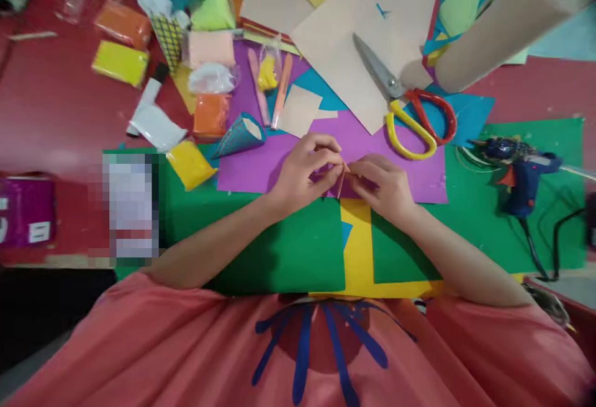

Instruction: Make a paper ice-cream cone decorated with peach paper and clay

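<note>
My left hand [311, 171] and my right hand [384, 187] meet over the purple sheet [246, 168], fingertips close together. Between them is a small folded peach-coloured piece [342, 180], thin and pointed, perhaps paper or foam; its exact kind is hard to make out. The left thumb and fingers pinch its upper left side, while the right fingertips pinch its right edge. Left of my hands lies a teal patterned cone [239, 136] with a pale open end. Big scissors [395, 90] with one yellow and one red handle rest beyond my right hand.
A blue glue gun [526, 177] with its cord lies on the green sheet [470, 252] at right. Packets of coloured clay, such as an orange one [212, 115], crowd the upper left. A beige roll [503, 28] lies upper right, near peach sheets [335, 41]. A purple packet [28, 211] sits far left.
</note>
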### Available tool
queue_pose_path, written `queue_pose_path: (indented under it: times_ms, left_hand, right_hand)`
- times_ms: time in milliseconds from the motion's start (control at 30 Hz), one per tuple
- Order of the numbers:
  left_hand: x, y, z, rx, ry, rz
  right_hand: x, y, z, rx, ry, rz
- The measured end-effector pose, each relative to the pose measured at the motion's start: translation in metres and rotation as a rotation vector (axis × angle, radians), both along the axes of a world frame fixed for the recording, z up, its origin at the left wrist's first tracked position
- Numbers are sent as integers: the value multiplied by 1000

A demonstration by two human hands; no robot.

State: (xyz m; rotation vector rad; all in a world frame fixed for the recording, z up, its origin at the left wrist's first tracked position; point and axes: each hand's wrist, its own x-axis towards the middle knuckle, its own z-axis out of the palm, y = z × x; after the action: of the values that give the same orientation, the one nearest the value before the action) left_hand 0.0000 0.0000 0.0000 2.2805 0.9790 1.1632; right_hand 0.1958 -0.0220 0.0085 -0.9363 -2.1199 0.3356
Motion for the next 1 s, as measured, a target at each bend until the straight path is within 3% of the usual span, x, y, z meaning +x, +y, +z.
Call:
queue_pose_path:
  times_ms: [400,633,833,1000]
  left_hand:
    - [-3,-2,9,-83,-35,-114]
    - [-2,-1,4,-29,-11,-63]
    - [0,-1,4,0,-50,-108]
    - [0,-2,5,-74,-45,-106]
  right_hand:
    - [-2,-1,4,-46,-12,-18]
    - [-4,-3,3,40,-66,-51]
    - [-5,-3,4,69,-78,-57]
    - [-5,-3,3,44,-63,-38]
